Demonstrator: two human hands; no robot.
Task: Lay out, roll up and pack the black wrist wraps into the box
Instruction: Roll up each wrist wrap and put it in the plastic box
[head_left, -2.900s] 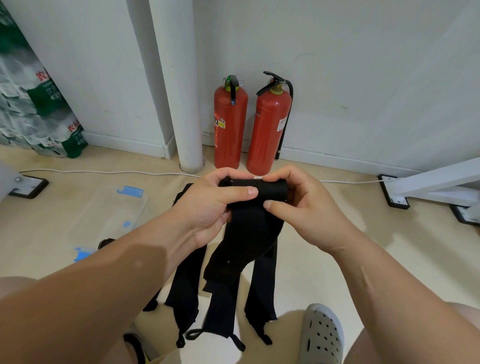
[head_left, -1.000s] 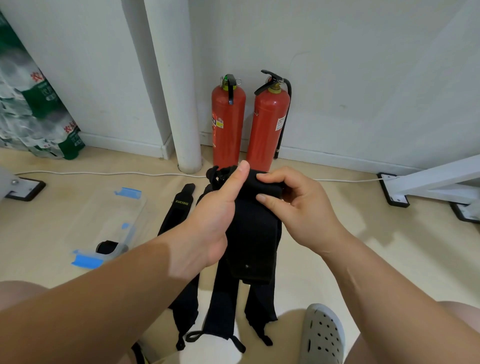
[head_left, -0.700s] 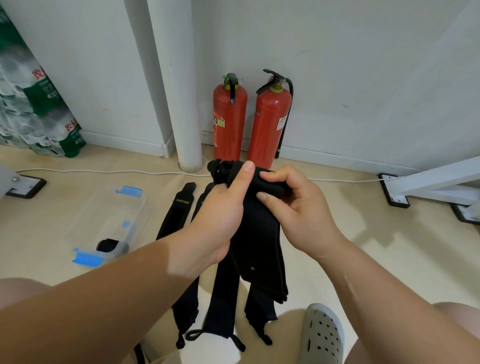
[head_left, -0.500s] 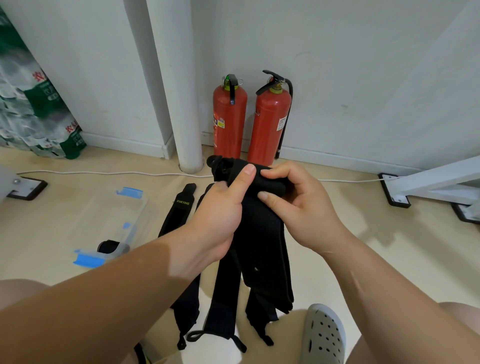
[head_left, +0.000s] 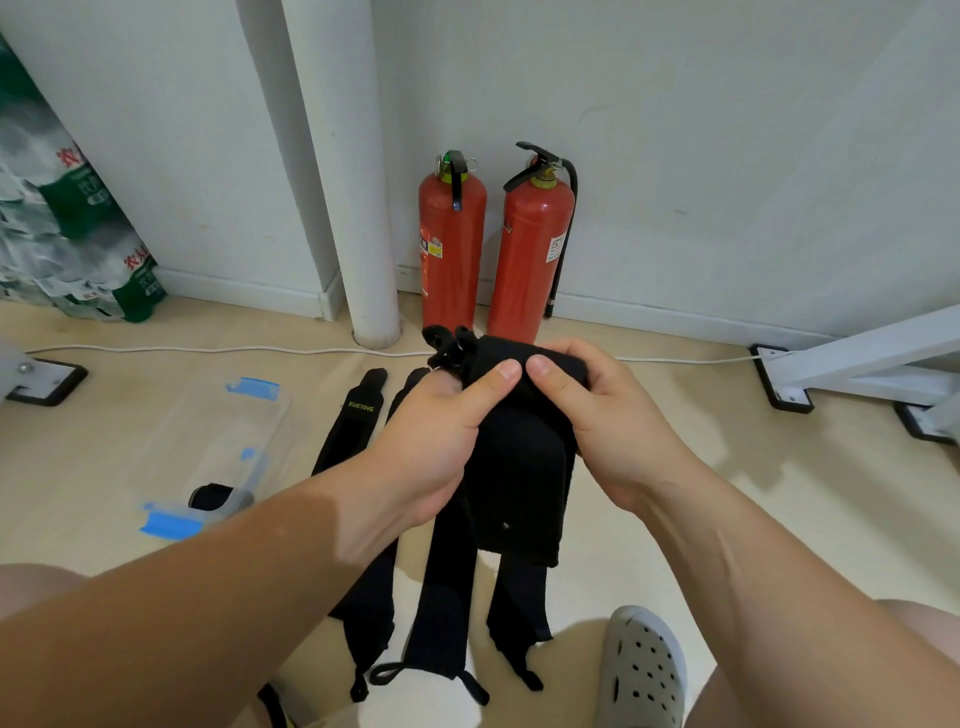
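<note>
The clear box waits at nine o'clock from the hands, with spare wraps flat on the floor at six. Rolling the held wrap well probably means winding it tight and square, tail hanging straight. The left hand pinches the roll's left end, thumb on top. The right hand grips the right end, thumbs almost touching.

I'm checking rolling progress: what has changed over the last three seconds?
The left hand has regripped the wrap: its thumb, earlier laid across the roll, now points up beside the right hand's thumb. A loop now sticks out at the roll's left end; the hanging tail is slightly shorter than half a second ago. Unchanged: both hands hold it, three wraps lie on the floor.
</note>
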